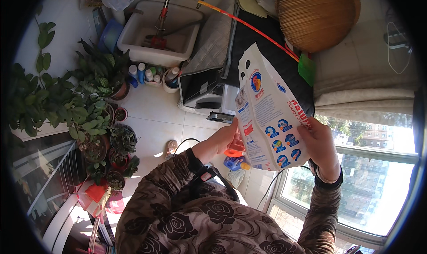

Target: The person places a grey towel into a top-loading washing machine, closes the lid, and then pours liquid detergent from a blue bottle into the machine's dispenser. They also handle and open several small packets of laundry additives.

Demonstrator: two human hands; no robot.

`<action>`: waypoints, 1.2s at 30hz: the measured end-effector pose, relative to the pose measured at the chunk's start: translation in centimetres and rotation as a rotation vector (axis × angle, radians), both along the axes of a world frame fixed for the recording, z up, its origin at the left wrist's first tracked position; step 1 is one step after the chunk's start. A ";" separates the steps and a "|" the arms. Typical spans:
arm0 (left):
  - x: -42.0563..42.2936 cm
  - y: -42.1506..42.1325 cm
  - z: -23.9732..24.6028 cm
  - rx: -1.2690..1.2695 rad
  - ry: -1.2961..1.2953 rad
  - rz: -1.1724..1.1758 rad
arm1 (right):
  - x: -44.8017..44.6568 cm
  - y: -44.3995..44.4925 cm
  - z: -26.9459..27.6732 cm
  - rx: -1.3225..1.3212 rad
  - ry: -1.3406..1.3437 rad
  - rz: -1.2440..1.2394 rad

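Note:
My left hand (220,139) and my right hand (318,144) hold a white printed soap powder bag (267,120) by its two sides, tilted in front of me. The bag has handle holes at its top corner. Beyond it stands a front-loading washing machine (203,99) under a grey quilted cover (211,50), its detergent drawer (230,99) pulled out. Below my left hand are a red-orange container (234,152) and a blue bottle with a yellow cap (235,163), both partly hidden.
A white utility sink (158,55) holds a mop (159,40). Bottles (141,72) stand in small tubs below it. Potted plants (100,84) line the left side. A woven round basket (317,17) and a green plastic swatter (307,69) lie beyond the bag; a window (353,184) is at right.

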State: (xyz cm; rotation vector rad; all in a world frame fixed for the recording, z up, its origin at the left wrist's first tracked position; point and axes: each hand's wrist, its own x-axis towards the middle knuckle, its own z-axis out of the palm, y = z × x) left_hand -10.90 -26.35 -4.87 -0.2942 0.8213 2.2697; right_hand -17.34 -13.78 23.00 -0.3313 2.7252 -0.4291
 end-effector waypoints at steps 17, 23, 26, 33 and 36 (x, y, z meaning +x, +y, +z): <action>0.8 0.3 0.5 -0.011 -0.068 0.040 | 0.4 1.9 -1.5 -0.021 0.050 0.009; 1.1 0.5 0.7 -0.012 -0.034 0.090 | 0.7 2.2 -2.0 -0.077 0.001 0.001; 1.1 0.3 0.6 -0.025 -0.064 0.079 | 1.4 2.5 -2.3 -0.061 0.021 -0.055; 1.3 0.4 0.1 -0.095 -0.031 0.037 | 2.5 3.7 -3.1 -0.179 0.035 -0.049; 1.4 0.6 -0.2 -0.067 -0.036 0.021 | 2.7 4.2 -3.4 -0.174 0.058 -0.105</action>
